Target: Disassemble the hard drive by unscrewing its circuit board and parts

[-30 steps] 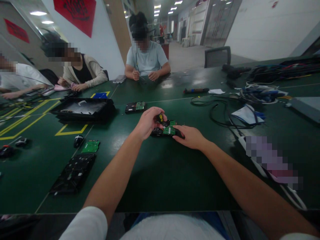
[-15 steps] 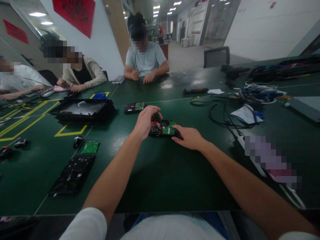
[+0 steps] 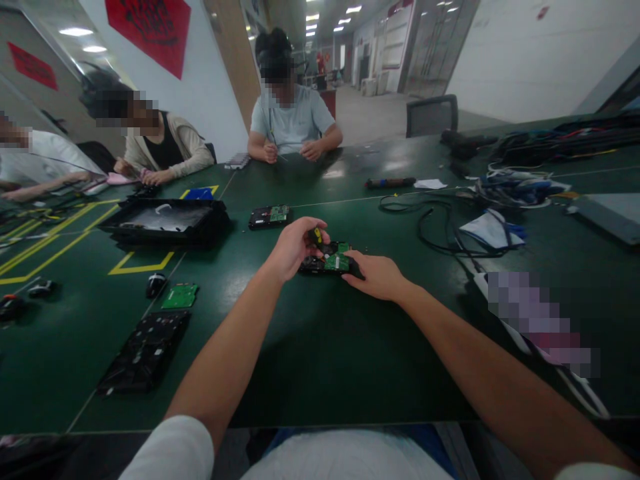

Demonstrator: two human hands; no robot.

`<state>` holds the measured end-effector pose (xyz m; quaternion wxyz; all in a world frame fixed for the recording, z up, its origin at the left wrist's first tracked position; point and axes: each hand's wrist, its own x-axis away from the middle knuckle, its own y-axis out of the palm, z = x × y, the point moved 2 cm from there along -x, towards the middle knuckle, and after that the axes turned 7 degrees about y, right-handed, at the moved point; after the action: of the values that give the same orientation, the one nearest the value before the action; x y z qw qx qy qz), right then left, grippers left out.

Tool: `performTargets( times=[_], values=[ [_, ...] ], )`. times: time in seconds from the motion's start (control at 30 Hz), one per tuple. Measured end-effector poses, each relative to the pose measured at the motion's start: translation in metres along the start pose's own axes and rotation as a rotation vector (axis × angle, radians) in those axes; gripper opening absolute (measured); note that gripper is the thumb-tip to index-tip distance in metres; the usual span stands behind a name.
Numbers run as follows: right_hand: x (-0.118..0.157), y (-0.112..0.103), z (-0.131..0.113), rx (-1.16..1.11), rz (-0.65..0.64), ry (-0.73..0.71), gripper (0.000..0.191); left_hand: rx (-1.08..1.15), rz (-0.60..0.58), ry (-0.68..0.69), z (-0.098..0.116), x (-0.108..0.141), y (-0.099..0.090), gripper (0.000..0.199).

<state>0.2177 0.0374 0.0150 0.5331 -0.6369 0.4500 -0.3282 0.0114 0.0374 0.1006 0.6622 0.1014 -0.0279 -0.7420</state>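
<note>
In front of me on the green table [image 3: 350, 360] lies a hard drive [image 3: 337, 263], its green circuit board facing up. My left hand [image 3: 294, 250] is closed around a small screwdriver [image 3: 318, 235] with a black and yellow handle, held over the drive's left part. The screwdriver's tip is too small to make out. At the drive's right end, my right hand [image 3: 377, 275] grips its edge, fingers closed on it. A second hard drive [image 3: 270, 216] rests just beyond my left hand.
On the left are a black tray [image 3: 165, 223], a loose green circuit board [image 3: 181, 296], a computer mouse [image 3: 156, 285] and a flat black panel [image 3: 145, 352]. Cables [image 3: 440, 230] and a glove [image 3: 493, 230] lie to the right. Several people sit across the table.
My left hand has shifted slightly down and turned, so the yellow on the screwdriver handle now shows. My right hand stays on the drive. The person opposite has moved their hands.
</note>
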Motion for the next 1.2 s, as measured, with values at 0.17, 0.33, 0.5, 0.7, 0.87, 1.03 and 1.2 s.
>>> performTargets(
  times=[0.17, 0.33, 0.5, 0.7, 0.87, 1.03, 1.2],
  values=[
    [0.0, -0.001, 0.0, -0.007, -0.01, 0.008, 0.059, 0.102, 0.062, -0.024, -0.004, -0.001, 0.002, 0.019],
    [0.0, -0.001, 0.0, -0.009, -0.025, 0.015, 0.061, -0.093, 0.181, 0.121, 0.001, -0.002, -0.004, 0.01],
    [0.0, -0.001, 0.0, -0.01, -0.025, 0.02, 0.062, -0.231, 0.19, 0.15, 0.005, -0.002, -0.007, 0.02],
    [0.0, -0.001, 0.0, -0.012, -0.026, 0.025, 0.061, -0.15, 0.116, 0.016, 0.01, 0.003, -0.003, 0.021],
    [0.0, -0.001, 0.0, -0.014, -0.032, 0.016, 0.06, -0.068, 0.102, -0.052, 0.014, 0.007, 0.002, 0.016],
    [0.001, -0.001, 0.001, -0.021, -0.019, 0.003, 0.059, 0.076, 0.084, -0.192, 0.012, 0.006, 0.005, 0.013],
    [0.001, -0.004, -0.001, -0.029, -0.028, 0.01, 0.059, -0.011, 0.106, -0.143, 0.012, 0.006, 0.003, 0.016]
  ],
)
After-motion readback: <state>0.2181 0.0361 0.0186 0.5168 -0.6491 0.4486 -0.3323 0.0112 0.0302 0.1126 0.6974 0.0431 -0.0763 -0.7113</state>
